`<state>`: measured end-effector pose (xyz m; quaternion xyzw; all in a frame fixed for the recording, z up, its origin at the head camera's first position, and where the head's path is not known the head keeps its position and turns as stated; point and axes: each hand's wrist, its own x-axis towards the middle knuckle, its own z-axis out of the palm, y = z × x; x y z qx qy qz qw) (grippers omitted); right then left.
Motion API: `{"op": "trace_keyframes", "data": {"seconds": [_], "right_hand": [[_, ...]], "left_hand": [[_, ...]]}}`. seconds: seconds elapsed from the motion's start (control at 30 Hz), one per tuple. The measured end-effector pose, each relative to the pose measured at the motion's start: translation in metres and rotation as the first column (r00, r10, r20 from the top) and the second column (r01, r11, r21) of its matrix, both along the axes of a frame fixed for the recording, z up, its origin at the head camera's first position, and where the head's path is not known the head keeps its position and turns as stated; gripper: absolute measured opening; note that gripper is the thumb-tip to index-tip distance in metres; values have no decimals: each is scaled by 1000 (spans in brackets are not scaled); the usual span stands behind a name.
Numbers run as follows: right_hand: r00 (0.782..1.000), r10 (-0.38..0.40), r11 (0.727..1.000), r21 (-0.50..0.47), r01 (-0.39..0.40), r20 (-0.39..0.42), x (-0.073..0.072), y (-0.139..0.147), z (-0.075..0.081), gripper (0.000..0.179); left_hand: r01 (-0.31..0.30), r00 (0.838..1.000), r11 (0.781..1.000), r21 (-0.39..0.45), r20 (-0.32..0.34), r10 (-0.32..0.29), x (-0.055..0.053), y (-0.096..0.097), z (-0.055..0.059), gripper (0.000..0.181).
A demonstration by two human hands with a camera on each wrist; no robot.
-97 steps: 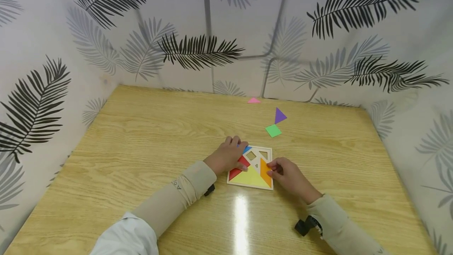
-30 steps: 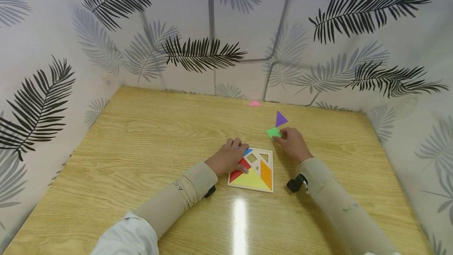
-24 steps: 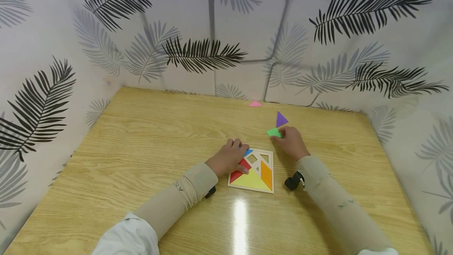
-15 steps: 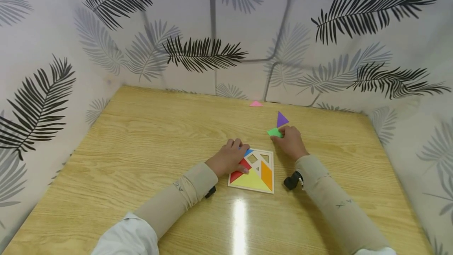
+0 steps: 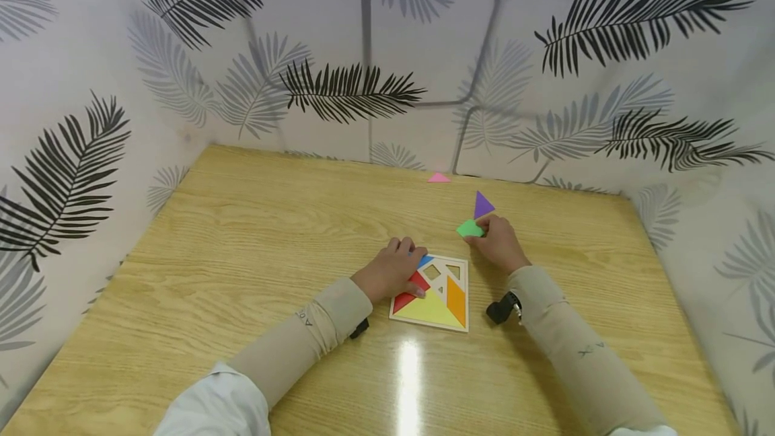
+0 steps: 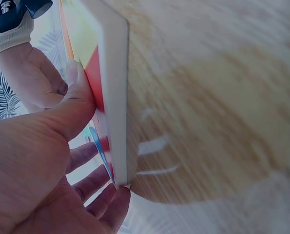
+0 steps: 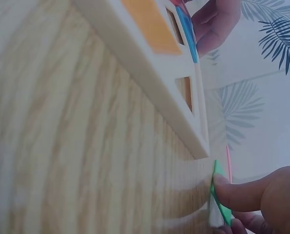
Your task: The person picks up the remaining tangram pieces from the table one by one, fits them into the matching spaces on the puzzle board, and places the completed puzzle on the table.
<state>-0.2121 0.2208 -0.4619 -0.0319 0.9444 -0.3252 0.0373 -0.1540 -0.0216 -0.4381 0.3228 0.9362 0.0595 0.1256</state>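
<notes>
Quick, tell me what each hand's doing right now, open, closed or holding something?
Left hand: holding the puzzle board at its edge, thumb on top.
Right hand: pinching the green piece.

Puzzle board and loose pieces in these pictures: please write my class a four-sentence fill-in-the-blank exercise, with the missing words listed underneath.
1. The piece pinched by the right hand is coloured ____.
2. The hand gripping the puzzle board is the person's ____ one.
3. The number of unfilled holes visible in the board is ____.
4. Besides the purple triangle, the other loose triangle on the table is ____.

Missing words: green; left; three; pink.
</notes>
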Motion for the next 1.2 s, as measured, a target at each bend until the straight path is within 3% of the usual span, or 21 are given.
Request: {"op": "trace_keyframes", "data": {"seconds": [0.23,0.67,1.07,1.2], "right_hand": [[1000,-8,1000,-27,7,-6,4,-1,1,41],[993,-31,995,-95,21,-112,13,1,-4,14],[1000,-15,983,-185,11,-21,23,4,3,16],[999,-10,973,-232,21,49,28,3,9,19]], "left_hand": [[-7,1000,1000,-8,12,7,0,0,-2,78],[-12,1000,1000,5,28,12,0,1,0,77],[1,1000,1000,-2,7,-1,-1,1,-2,77],[-4,1000,1000,-1,17,4,-2,1,-3,77]]}}
